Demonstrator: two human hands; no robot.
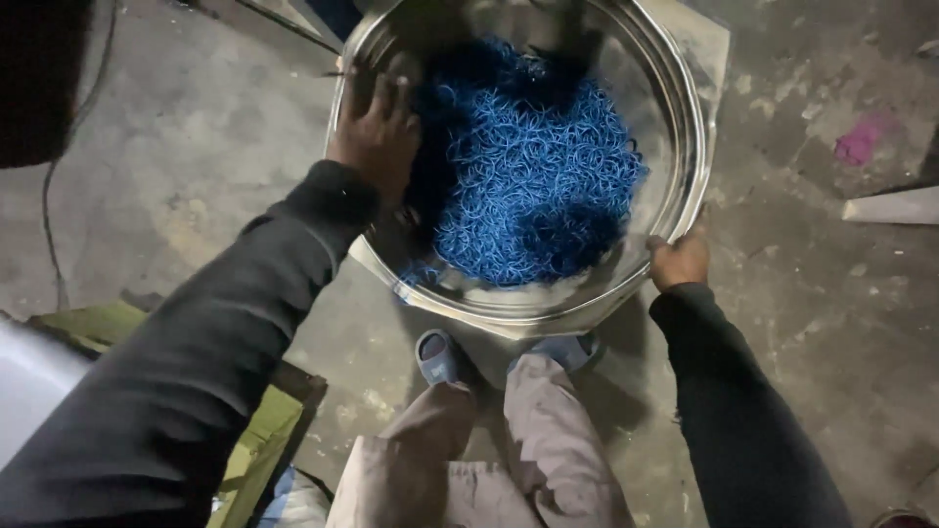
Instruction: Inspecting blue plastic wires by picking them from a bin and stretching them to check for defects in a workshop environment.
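Head view: left hand (377, 132) fingers hook over the round shiny metal basin (685, 117) rim, right hand (679, 259) fingers clasp its near edge, blue rubber rings (538, 176) inside, bare concrete floor (196, 127) around.

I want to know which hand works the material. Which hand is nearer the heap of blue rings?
Left. The left hand reaches inside the metal basin, right at the edge of the blue rings. The right hand grips the basin's outer rim, apart from them.

One metal basin (685, 147), two hands, blue rings (538, 176) uncountable, perhaps hundreds.
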